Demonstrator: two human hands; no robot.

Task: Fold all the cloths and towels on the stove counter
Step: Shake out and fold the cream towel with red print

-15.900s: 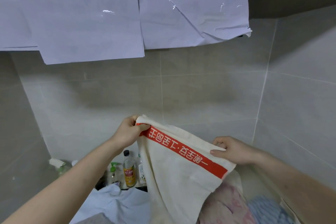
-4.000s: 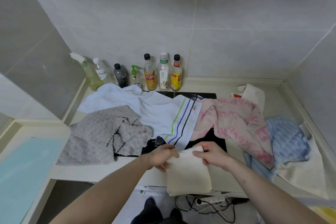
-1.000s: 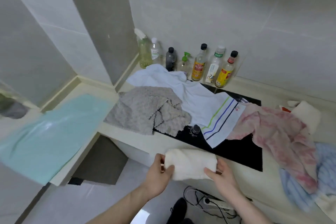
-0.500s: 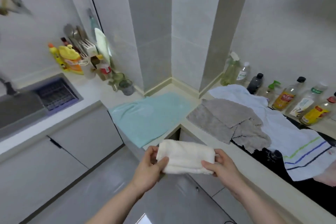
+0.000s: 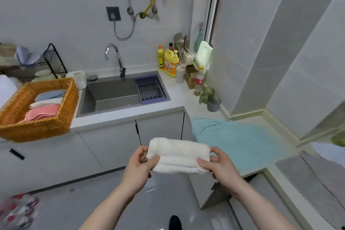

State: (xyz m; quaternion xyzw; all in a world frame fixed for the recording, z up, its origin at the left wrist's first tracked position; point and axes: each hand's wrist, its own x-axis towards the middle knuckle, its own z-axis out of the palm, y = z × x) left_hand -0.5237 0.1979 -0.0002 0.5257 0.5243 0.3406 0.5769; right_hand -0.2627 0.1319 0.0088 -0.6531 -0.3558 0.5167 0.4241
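Observation:
A folded cream towel (image 5: 179,156) hangs in the air over the floor, held at both ends. My left hand (image 5: 139,168) pinches its left end and my right hand (image 5: 222,167) pinches its right end. A wicker basket (image 5: 44,129) on the counter at the left holds folded blue, white and pink cloths (image 5: 45,104). A teal towel (image 5: 239,140) lies flat on the corner counter. At the right edge a grey fuzzy cloth (image 5: 317,179) shows on the stove counter.
A steel sink (image 5: 115,97) with a faucet (image 5: 113,56) and a purple rack (image 5: 150,89) sits behind the towel. Bottles and glasses (image 5: 212,99) crowd the counter's far right corner. A dish rack (image 5: 37,61) stands at the far left. Grey cabinet doors (image 5: 112,142) face me.
The view has swung left, away from the stove counter, toward the sink and the wicker basket. Both hands still hold the folded cream towel, now in front of the sink cabinets.

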